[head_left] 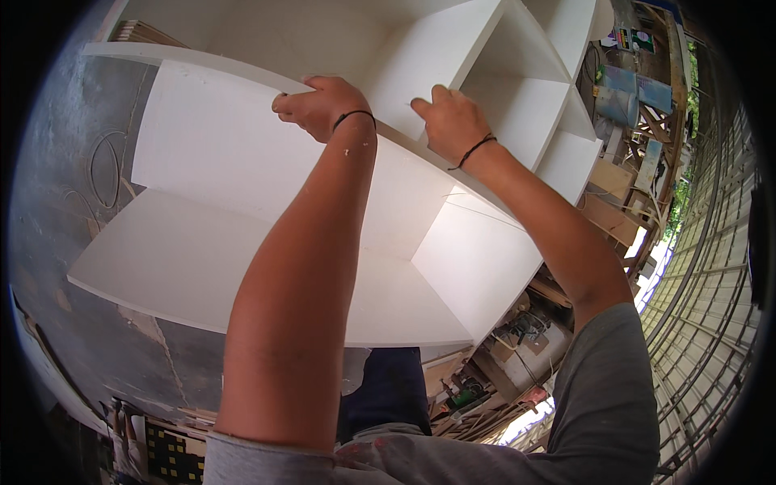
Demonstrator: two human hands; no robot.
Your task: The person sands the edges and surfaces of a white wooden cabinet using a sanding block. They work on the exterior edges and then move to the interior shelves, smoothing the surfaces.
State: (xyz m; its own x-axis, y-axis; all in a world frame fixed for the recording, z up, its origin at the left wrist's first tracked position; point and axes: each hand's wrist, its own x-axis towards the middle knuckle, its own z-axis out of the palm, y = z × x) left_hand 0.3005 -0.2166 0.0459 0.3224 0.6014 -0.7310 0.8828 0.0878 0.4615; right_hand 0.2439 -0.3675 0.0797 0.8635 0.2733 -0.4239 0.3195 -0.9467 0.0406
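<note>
A large white shelf unit (194, 218) with open compartments spreads in front of me. Its long white shelf board (202, 66) runs slantwise under both hands. My left hand (323, 109) is closed at this board's front edge, fingers curled round it. Further right along the same edge, my right hand (453, 125) has its fingers pinched together. A tiny pale bit shows at its fingertips, too small to name. Both wrists wear a dark cord. Below the right hand, a thin strand (485, 212) crosses the lower compartment.
To the left is a grey, stained floor (48, 194) with a looped cable (105, 170). Wooden boards and clutter (618, 190) lie at the right, beside a wire mesh (711, 242). A green power tool (465, 396) sits among wood strips under the unit's near edge.
</note>
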